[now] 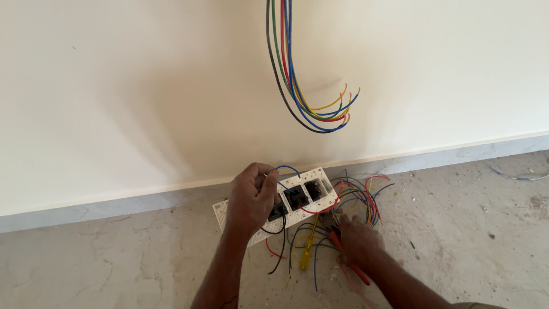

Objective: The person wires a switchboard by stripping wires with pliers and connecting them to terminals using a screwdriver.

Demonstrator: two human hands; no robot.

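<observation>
A white perforated switch plate [318, 174] leans against the base of the wall, with black switch modules [297, 196] clipped into it. My left hand [251, 197] grips the plate's upper left part, fingers curled over a module and a blue wire loop [287, 169]. My right hand [357, 240] is blurred, low on the floor among loose coloured wires [357, 194], touching a red-handled tool [355, 273]; whether it grips the tool is unclear. A yellow-handled screwdriver [307, 252] lies between my hands.
A bundle of coloured wires [297, 86] hangs from the cream wall and curls upward at its ends. A pale skirting strip [446, 155] runs along the wall's foot. The floor is mottled stone [114, 257]. A stray wire [514, 176] lies at far right.
</observation>
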